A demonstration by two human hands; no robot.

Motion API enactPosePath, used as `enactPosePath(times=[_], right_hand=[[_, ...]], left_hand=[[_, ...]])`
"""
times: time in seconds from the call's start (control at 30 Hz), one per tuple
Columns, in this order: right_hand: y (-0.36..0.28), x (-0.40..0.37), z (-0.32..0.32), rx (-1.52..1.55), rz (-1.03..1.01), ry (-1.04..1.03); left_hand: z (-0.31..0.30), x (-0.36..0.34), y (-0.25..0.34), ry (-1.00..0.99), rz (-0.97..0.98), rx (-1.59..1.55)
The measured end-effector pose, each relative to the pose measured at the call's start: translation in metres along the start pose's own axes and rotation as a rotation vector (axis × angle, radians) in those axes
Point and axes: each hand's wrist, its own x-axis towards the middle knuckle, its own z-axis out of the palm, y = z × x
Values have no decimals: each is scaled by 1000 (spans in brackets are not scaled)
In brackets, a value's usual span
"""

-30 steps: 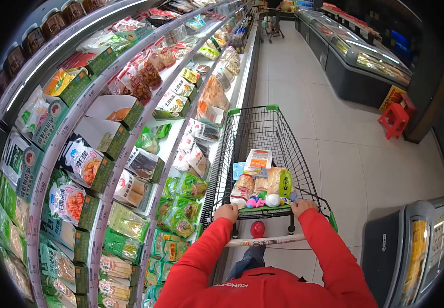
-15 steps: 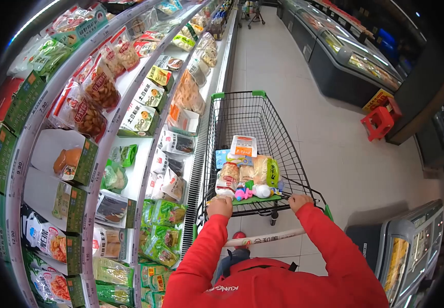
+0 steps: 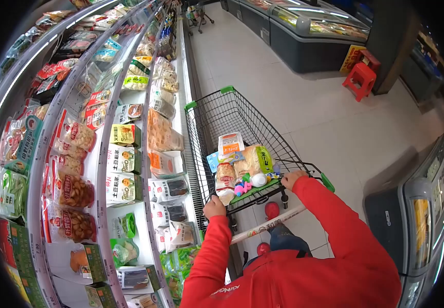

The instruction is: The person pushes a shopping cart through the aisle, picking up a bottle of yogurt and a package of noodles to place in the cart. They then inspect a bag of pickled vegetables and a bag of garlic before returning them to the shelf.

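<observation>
A black wire shopping cart [image 3: 263, 123] with green corner caps stands in front of me. My left hand [image 3: 215, 207] is closed around its near left side, close to the shelf. On the near right side, my right hand [image 3: 293, 179] also grips the frame. The pale handle bar [image 3: 268, 225] runs behind both hands, under my forearms. At the cart's near end lie a bag of nuts [image 3: 225, 177], a white and orange packet [image 3: 230, 146], a bread-like bag with a green label [image 3: 258, 160] and a pink toy-like item [image 3: 242, 189] beside a white round one.
A refrigerated shelf [image 3: 145, 123] of packaged food runs close along the cart's left side. Freezer cases [image 3: 304, 49] line the right, with a red stool [image 3: 359, 82] by a dark pillar. Another case [image 3: 412, 205] stands near right. Another cart [image 3: 196, 18] is far ahead.
The view has turned, so the cart's front points more to the left. Shelf goods on the left have slid downward, and the stool sits higher and further left. Both hands keep their hold.
</observation>
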Motion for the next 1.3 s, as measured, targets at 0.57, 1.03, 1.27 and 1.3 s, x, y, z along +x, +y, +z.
enactPosePath(times=[0.57, 1.03, 1.27, 1.3], right_hand=[[-13, 199, -78, 6, -97, -15], [-30, 358, -130, 51, -115, 3], [-25, 456, -134, 77, -153, 212], [-22, 475, -130, 72, -159, 223]], left_hand=[[68, 184, 72, 7, -64, -73], [131, 335, 120, -61, -211, 151], [167, 424, 160, -136, -266, 137], [174, 435, 164, -140, -276, 136]])
